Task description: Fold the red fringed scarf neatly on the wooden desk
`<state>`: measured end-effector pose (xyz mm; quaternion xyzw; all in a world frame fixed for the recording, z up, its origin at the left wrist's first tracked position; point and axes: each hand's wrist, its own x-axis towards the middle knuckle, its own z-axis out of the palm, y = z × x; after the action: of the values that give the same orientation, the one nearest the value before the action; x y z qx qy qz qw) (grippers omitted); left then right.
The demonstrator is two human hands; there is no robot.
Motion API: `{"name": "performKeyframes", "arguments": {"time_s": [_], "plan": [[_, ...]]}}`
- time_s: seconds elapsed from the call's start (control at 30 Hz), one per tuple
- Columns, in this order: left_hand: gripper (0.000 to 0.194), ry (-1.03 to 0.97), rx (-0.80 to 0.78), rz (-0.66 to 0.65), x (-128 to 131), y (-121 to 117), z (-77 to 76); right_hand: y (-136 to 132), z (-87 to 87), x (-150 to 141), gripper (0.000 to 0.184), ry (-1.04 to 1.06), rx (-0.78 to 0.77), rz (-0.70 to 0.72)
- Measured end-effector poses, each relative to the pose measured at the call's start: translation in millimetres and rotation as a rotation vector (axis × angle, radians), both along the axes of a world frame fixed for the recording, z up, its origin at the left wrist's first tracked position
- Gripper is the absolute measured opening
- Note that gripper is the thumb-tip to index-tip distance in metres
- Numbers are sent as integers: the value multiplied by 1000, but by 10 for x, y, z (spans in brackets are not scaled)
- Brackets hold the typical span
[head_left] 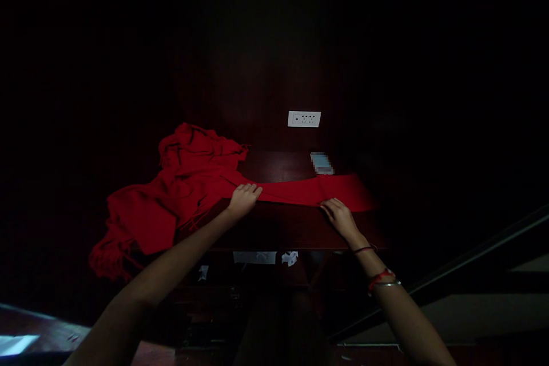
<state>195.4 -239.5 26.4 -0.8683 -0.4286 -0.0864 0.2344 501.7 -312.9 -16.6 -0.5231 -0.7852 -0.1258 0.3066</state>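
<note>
A long red scarf (pixel 295 190) lies in a flat, folded strip along the dark table. My left hand (pixel 244 199) is closed on the strip near its left part, where it runs into the bunched cloth. Farther right, my right hand (pixel 341 217) pinches the near edge of the strip between thumb and fingers. To the left spreads a crumpled heap of red fringed cloth (pixel 158 211), partly hanging over the front edge. Whether the heap is one piece with the strip I cannot tell.
A phone (pixel 322 163) with a blurred screen lies behind the strip. A white socket plate (pixel 304 119) is on the dark wall. Below the tabletop, white papers (pixel 255 257) lie on a shelf. A dark slanted rail (pixel 480 251) stands at the right.
</note>
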Motion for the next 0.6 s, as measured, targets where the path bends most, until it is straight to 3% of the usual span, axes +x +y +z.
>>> {"name": "performKeyframes", "arguments": {"time_s": [0.13,0.33,0.6], "plan": [[22,96,30,-88,-326,-28,12,-28,24,-26,26,-80,-62,-2],[25,211,-13,-259,-551,-201,-154,-65,63,-58,24,-184,-104,12],[21,86,26,-193,-509,-123,-255,-95,106,-74,22,-250,-90,26]]}}
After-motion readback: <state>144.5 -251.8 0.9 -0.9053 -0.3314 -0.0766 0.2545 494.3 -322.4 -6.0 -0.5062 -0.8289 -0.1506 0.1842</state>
